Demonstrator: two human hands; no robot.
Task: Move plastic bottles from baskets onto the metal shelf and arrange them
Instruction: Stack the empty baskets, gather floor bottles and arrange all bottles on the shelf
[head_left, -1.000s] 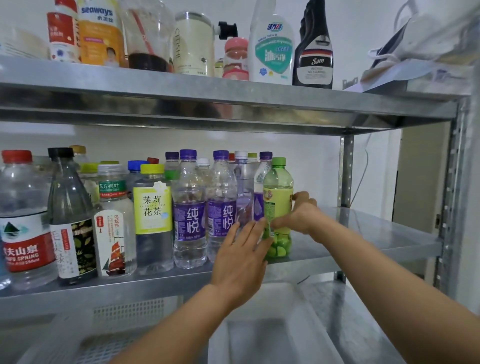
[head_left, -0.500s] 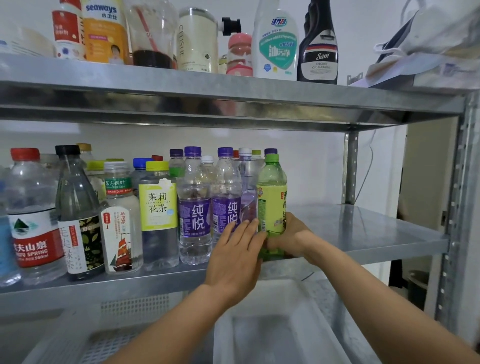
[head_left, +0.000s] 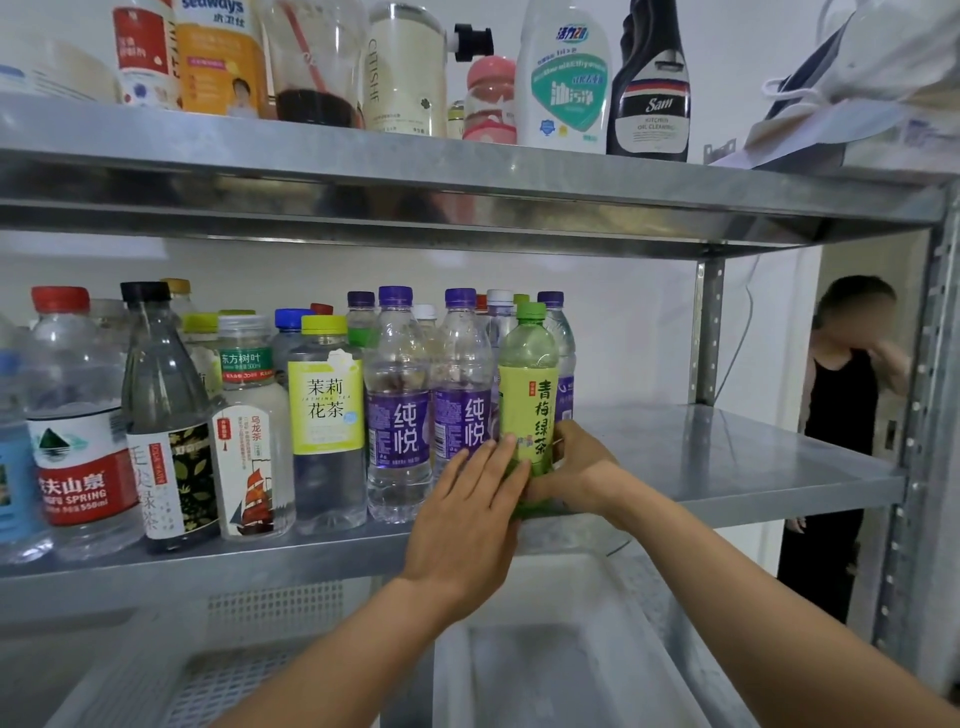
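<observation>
Your right hand (head_left: 577, 470) grips the green tea bottle (head_left: 527, 395) low on its body, from the right. Its fingers (head_left: 565, 434) and thumb are curled round the bottle at the lower edge of the label. Your left hand (head_left: 467, 519) lies flat and holds nothing. Its fingers (head_left: 496, 467) are straight and rest against the bottle's lower left front.

The bottle stands upright on the metal shelf (head_left: 727, 462), near the front edge, at the right end of the front row. Its long axis is vertical. It stands just to the right of the nearest purple-label bottle (head_left: 462, 410); whether the two touch cannot be told.

Relation to observe: the bottle lies between your two hands, with the row on its left and bare shelf on its right. The right hand has the hold and should steer, while the left acts as a stop. What remains is probably a short slide or a turn about the vertical axis.

Materials: the bottle is round, of thin translucent green plastic, with a narrow neck, a green cap and a glossy yellow-green label. It will likely tip if pushed high, so apply force low. The shelf is smooth, dull-grey sheet metal and should offer little friction. A white plastic basket (head_left: 571, 649) sits below.
</observation>
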